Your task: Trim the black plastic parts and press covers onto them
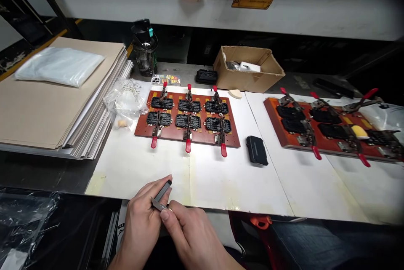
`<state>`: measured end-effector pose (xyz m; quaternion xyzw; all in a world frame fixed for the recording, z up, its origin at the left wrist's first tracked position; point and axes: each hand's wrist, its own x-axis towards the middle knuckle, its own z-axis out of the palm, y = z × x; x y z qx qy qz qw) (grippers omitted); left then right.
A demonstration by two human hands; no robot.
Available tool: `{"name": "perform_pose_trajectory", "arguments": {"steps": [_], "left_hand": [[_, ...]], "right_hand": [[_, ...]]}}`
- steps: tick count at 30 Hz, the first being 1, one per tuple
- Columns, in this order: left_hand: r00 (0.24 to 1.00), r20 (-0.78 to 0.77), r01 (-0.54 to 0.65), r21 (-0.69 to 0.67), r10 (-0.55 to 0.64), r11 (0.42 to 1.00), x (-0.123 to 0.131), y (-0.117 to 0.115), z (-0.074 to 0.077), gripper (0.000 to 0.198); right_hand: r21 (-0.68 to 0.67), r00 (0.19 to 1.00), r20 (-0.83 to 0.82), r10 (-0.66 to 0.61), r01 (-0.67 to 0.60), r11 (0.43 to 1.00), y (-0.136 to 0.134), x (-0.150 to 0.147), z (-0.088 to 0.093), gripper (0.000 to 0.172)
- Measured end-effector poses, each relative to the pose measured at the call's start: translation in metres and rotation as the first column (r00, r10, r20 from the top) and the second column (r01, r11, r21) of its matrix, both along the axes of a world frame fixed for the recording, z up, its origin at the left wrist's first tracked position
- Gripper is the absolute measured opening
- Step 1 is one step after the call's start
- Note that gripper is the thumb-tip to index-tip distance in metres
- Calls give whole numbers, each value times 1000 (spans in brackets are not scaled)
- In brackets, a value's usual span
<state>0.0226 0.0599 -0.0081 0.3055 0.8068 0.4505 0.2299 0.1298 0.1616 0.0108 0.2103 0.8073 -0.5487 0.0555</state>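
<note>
My left hand [142, 219] and my right hand [189, 236] meet at the near edge of the bench, both closed on a slim grey craft knife [161, 194]. The left fingers wrap its handle, and the right thumb and finger pinch near the blade end. Beyond them lies a red-brown jig board [235, 129] with several black parts held under red-handled toggle clamps. A loose black part [256, 150] lies on the white sheet to the right of that board.
A second clamp board [274, 114] with black parts sits at the right. An open cardboard box [249, 80], a phone [166, 79] and a dark bottle [144, 46] stand at the back. Stacked cardboard sheets [47, 105] and plastic bags [126, 99] are on the left.
</note>
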Motion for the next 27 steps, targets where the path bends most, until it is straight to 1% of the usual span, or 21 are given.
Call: {"name": "perform_pose_trajectory", "arguments": {"steps": [2, 4, 7, 9, 11, 12, 13, 16, 17, 18, 19, 20, 22, 23, 25, 27], "left_hand": [[1000, -14, 1, 9, -1, 1000, 0, -1, -1, 31], [998, -61, 10, 11, -9, 1000, 0, -3, -1, 33], [988, -147, 49, 28, -44, 998, 0, -5, 0, 35], [983, -173, 78, 45, -69, 996, 0, -5, 2, 34], [978, -188, 100, 51, -89, 994, 0, -3, 3, 35], [975, -200, 105, 48, -94, 993, 0, -2, 3, 36], [971, -216, 109, 45, -97, 993, 0, -1, 2, 36], [953, -282, 120, 30, -106, 992, -1, 1, 0, 36], [946, -308, 115, 22, -102, 993, -1, 1, -1, 35], [939, -329, 107, 7, -99, 994, -1, 1, -3, 35], [934, -345, 97, -14, -96, 995, -1, 0, -3, 35], [929, -359, 80, -38, -89, 996, -1, -1, -4, 34], [930, -358, 51, -93, -81, 994, -2, -3, -5, 32], [937, -339, 49, -115, -86, 992, -2, -3, -4, 31], [958, -270, 59, -133, -94, 989, -3, -3, -2, 31], [979, -170, 88, -133, -110, 987, -3, 0, 1, 33]], "right_hand": [[10, 1000, 7, -11, 11, 1000, 0, 0, 3, 47], [13, 998, 33, -47, 47, 999, 5, 1, 4, 47], [-13, 984, 81, -158, 160, 987, 24, 2, -3, 51], [-89, 960, 96, -264, 272, 958, 41, 3, -12, 54], [-217, 934, 102, -341, 356, 909, 55, 2, -20, 56], [-287, 933, 104, -344, 360, 888, 59, 1, -22, 57], [-354, 942, 97, -323, 336, 873, 60, 0, -23, 58], [-538, 976, 19, -219, 195, 820, 54, -8, -22, 58], [-582, 977, -14, -211, 164, 797, 51, -11, -21, 57], [-601, 972, -42, -232, 160, 783, 47, -14, -20, 53], [-591, 960, -61, -274, 186, 785, 45, -16, -20, 47], [-558, 945, -71, -320, 228, 798, 43, -18, -19, 42], [-450, 917, -108, -384, 300, 841, 42, -20, -18, 32], [-406, 912, -140, -387, 303, 862, 41, -21, -17, 32], [-364, 916, -219, -336, 243, 899, 41, -22, -15, 35], [-355, 915, -293, -277, 165, 920, 41, -24, -14, 21]]}}
